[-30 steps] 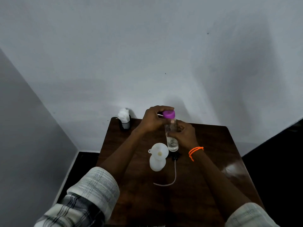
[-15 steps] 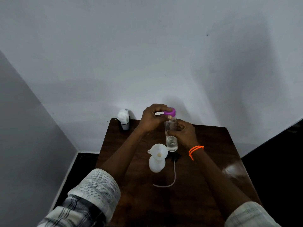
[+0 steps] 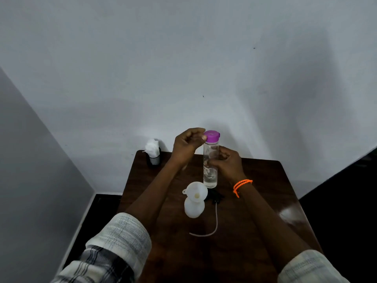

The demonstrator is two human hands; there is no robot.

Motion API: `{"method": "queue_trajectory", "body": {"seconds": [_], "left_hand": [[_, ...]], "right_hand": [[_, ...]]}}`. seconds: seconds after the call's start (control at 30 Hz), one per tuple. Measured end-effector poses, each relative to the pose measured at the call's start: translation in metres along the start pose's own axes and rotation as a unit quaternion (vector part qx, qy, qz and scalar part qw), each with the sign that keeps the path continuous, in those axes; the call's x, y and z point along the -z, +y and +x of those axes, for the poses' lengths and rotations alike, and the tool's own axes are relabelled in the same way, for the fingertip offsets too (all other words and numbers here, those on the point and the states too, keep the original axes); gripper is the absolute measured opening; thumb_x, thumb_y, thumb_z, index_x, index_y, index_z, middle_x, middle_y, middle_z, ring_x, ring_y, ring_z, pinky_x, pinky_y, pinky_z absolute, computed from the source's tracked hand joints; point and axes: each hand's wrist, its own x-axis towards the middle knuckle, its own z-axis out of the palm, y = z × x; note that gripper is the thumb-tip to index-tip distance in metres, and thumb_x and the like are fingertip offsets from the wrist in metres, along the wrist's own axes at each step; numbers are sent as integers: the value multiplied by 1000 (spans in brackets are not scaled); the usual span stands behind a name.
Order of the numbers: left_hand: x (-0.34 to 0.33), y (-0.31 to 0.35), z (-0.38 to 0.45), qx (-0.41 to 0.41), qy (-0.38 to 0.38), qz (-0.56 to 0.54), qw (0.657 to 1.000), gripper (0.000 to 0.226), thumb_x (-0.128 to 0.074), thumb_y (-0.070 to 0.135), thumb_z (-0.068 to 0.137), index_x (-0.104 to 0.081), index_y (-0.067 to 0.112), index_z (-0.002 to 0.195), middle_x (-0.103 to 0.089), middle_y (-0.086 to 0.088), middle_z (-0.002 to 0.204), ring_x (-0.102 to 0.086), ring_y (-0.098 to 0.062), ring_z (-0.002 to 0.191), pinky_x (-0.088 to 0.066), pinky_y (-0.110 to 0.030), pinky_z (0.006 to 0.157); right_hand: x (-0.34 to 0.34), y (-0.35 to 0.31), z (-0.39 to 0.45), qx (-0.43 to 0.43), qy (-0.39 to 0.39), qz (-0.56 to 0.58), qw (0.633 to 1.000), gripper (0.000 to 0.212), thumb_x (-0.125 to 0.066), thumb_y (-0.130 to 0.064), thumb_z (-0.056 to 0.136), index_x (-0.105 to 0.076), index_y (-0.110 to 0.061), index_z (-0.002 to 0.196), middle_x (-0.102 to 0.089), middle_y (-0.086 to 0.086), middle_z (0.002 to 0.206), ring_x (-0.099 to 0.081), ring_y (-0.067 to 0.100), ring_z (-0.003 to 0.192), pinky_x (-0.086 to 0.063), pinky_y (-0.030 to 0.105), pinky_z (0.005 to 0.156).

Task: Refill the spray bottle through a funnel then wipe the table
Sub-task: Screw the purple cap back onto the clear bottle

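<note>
A clear water bottle (image 3: 210, 170) with a purple cap (image 3: 212, 136) stands upright above the table, a little water in its bottom. My right hand (image 3: 227, 162) grips its middle. My left hand (image 3: 188, 145) has its thumb and fingers against the left side of the cap. In front of it a white spray bottle (image 3: 193, 208) stands on the dark wooden table (image 3: 255, 221) with a white funnel (image 3: 196, 190) in its neck. The black spray head (image 3: 216, 198) lies beside it, its thin white tube (image 3: 214, 225) curling toward me.
A black holder with white tissues (image 3: 153, 153) stands at the table's back left corner against the white wall. The table's right and left edges drop to a dark floor. An orange band circles my right wrist.
My left hand has slid off the top of the purple cap to its left side. The bottle has risen slightly and stands straighter.
</note>
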Motion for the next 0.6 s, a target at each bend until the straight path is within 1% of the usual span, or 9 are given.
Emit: {"method": "queue_trajectory", "body": {"seconds": [0.07,0.1,0.2,0.27,0.37,0.43,0.5,0.57,0.6], "left_hand": [[-3,0,0,-5,2,-16,1000,17,-72,11,93,-76,15,109,-77,-2,105,-70,-16,103,-53,-42,102],[-6,2,-1,-5,7,-18,1000,17,-74,14,92,-76,17,109,-77,-3,107,-69,-16,103,-54,-41,101],[-13,6,-1,-20,16,34,999,40,-87,21,78,-71,18,115,-73,5,97,-69,-7,93,-55,-24,85],[-16,7,-1,-21,28,45,998,48,-92,17,72,-69,15,115,-73,5,95,-70,-5,88,-55,-20,79],[-13,8,2,-7,43,-3,999,41,-89,10,76,-70,14,112,-74,-5,98,-71,-13,93,-58,-28,85],[-10,8,3,4,36,-16,999,29,-80,6,85,-71,10,112,-74,-7,99,-70,-15,94,-57,-32,89],[-9,8,5,11,31,-23,999,20,-69,3,92,-71,4,112,-74,-11,103,-69,-17,94,-56,-38,93],[-11,9,4,10,27,-32,999,16,-66,9,95,-72,6,110,-73,-10,106,-68,-17,96,-56,-42,95],[-12,10,2,5,23,-24,999,16,-69,16,94,-72,11,109,-73,-7,106,-68,-15,96,-56,-39,92]], "right_hand": [[-1,1,2,-1,1,10,1000,42,-87,-17,55,-79,-18,96,-80,4,92,-77,24,88,-62,53,86],[-3,1,2,-3,0,15,1000,42,-87,-17,54,-79,-17,96,-80,4,92,-77,24,89,-61,53,86],[-8,-1,3,0,-9,20,1000,42,-87,-14,56,-79,-16,97,-80,5,93,-77,25,90,-61,53,88],[-11,-1,5,-5,-10,35,999,42,-86,-11,57,-78,-14,99,-80,7,94,-77,26,92,-61,54,88],[-13,-1,7,-20,1,57,998,48,-89,-11,59,-78,-14,106,-79,8,97,-77,26,94,-62,51,89],[-12,-2,8,-21,7,68,997,54,-89,-19,54,-78,-13,107,-80,8,97,-77,26,94,-62,49,88],[-12,-1,8,-21,6,74,997,57,-87,-22,51,-78,-12,107,-79,9,97,-77,27,94,-62,48,88],[-13,-1,8,-17,-1,74,997,53,-86,-20,54,-78,-14,106,-79,9,98,-76,28,95,-62,50,89],[-14,0,8,-17,-2,74,997,50,-87,-18,56,-79,-14,105,-79,10,99,-76,28,95,-61,52,89]]}}
